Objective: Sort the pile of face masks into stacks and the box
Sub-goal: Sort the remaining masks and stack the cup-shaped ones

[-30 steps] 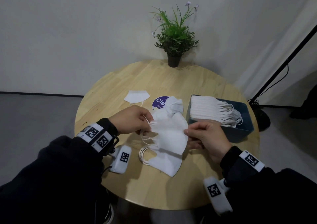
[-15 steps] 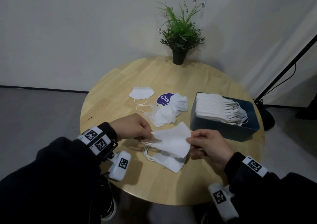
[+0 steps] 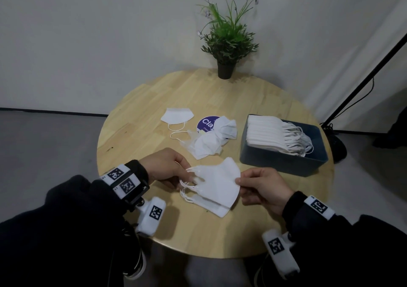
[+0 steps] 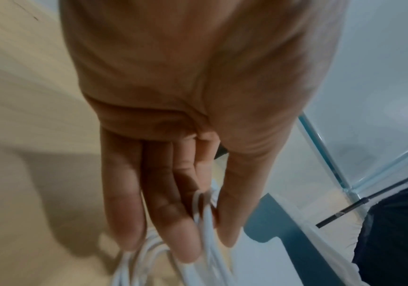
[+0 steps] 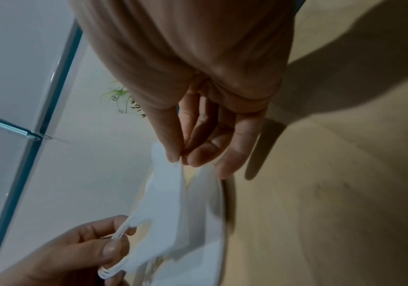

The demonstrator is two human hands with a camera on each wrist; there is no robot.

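Note:
A white folded face mask [image 3: 220, 177] is held flat just above a small stack of like masks [image 3: 217, 207] near the table's front. My left hand [image 3: 169, 169] pinches its ear loops [image 4: 205, 218] at the left end. My right hand [image 3: 262, 187] pinches its right edge [image 5: 173, 170] between thumb and fingers. A loose pile of crumpled masks [image 3: 211, 140] lies mid-table over a purple round sticker [image 3: 206, 122]. One folded mask [image 3: 177, 116] lies alone at the back left. A blue box [image 3: 284, 161] at the right holds a row of stacked masks [image 3: 273, 133].
A potted plant [image 3: 226, 44] stands at the round wooden table's [image 3: 136, 115] far edge. A black stand pole [image 3: 365, 82] leans at the right, its base on the floor beside the table.
Both hands have carried the mask from above the loose pile down toward me, and it now hangs low over the front stack.

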